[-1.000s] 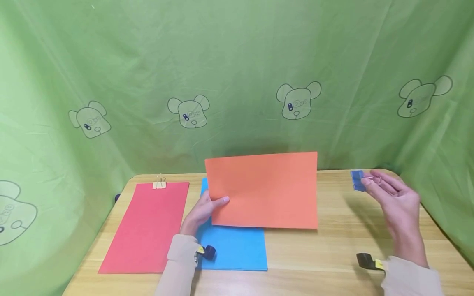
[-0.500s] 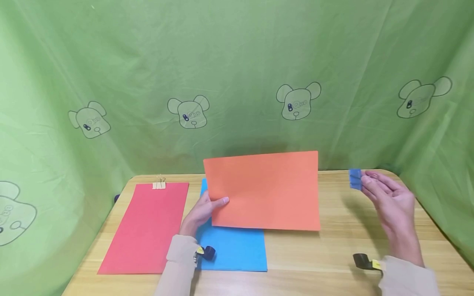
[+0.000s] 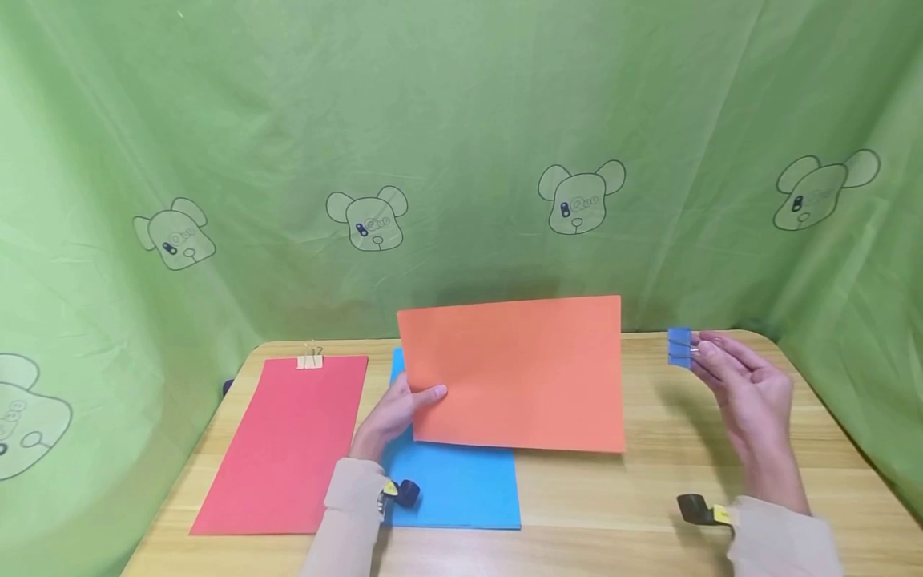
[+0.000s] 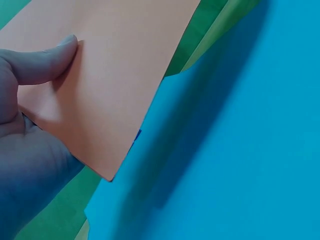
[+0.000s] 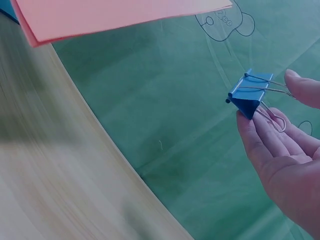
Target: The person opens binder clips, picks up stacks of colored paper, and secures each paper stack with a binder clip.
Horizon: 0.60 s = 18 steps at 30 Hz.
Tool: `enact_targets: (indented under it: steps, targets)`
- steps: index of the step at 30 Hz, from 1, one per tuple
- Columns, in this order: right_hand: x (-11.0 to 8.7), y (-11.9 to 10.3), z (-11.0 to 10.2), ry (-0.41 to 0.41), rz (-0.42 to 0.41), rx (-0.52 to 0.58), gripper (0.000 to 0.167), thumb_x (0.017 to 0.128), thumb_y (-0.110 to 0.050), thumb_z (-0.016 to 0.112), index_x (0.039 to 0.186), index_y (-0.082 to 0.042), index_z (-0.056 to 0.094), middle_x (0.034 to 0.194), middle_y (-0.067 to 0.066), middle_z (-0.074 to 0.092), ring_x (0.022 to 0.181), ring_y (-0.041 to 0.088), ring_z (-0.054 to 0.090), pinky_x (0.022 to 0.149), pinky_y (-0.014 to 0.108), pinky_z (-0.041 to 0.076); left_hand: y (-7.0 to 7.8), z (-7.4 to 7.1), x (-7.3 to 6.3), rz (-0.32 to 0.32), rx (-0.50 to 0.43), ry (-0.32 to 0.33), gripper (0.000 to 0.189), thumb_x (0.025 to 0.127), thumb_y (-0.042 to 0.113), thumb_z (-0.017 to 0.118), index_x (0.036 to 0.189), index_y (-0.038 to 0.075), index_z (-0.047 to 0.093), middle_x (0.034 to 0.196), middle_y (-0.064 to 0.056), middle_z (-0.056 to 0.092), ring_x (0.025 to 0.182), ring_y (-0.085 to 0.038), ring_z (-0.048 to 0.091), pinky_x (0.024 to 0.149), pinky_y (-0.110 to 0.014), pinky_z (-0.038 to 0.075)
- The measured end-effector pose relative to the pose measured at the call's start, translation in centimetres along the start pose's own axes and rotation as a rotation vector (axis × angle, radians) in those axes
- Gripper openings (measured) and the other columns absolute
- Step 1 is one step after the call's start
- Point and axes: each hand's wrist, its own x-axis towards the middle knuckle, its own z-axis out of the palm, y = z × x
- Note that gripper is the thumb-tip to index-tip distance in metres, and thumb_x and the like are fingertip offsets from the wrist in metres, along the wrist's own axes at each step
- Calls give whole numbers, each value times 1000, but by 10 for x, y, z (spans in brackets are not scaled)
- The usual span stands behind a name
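My left hand [image 3: 392, 409] holds a stack of orange paper [image 3: 522, 373] by its left edge, thumb on the front face, tilted up above the table. In the right wrist view the paper's edges [image 5: 125, 22] show more than one sheet. Off to the right, my right hand [image 3: 757, 393] pinches a blue binder clip [image 3: 679, 347] by its wire handles, thumb on one side and fingers on the other. In the right wrist view the clip [image 5: 250, 94] points toward the paper, with a gap between them. Fingers of the left hand behind the paper are hidden.
Blue paper [image 3: 461, 489] lies on the wooden table [image 3: 591, 513], partly under the raised orange stack. To its left lies red paper [image 3: 288, 449] with a cream binder clip [image 3: 310, 361] on its top edge. A green curtain [image 3: 461, 96] stands behind and around the table.
My right hand has moved a little left with the blue binder clip, closer to the orange paper, and the clip has turned slightly. The orange paper's right end dips slightly; the left hand stays nearly still.
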Motion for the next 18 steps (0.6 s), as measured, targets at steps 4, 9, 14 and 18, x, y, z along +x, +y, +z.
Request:
enact_targets:
  steps: [4, 9, 14, 18]
  targets:
    - [0, 3, 3, -36, 0, 14, 23, 94, 19, 58, 115, 16, 69, 105, 23, 75, 87, 26, 77, 79, 34, 59, -1, 0, -1, -15, 21, 14, 47, 94, 18, 74, 134, 7, 50, 121, -8, 66, 113, -21, 62, 104, -42, 45]
    - [-1, 6, 6, -57, 1, -20, 22, 95, 16, 59, 114, 16, 69, 105, 21, 75, 84, 25, 77, 79, 33, 59, 0, 0, 1, 22, -18, -19, 40, 96, 12, 71, 131, 6, 53, 117, -8, 68, 110, -22, 64, 99, -38, 48]
    - [-1, 8, 8, -44, 17, -62, 21, 95, 14, 61, 113, 13, 71, 105, 19, 76, 84, 23, 77, 79, 32, 59, -1, 0, 2, 36, -45, -30, 35, 96, 8, 69, 128, 5, 54, 113, -6, 69, 106, -20, 66, 95, -36, 51]
    - [-1, 9, 9, -46, 33, -72, 20, 96, 12, 61, 112, 11, 72, 104, 18, 76, 83, 23, 77, 79, 32, 59, -1, -1, 3, 34, -56, -34, 36, 96, 7, 69, 129, 4, 54, 113, -6, 69, 106, -20, 67, 94, -36, 52]
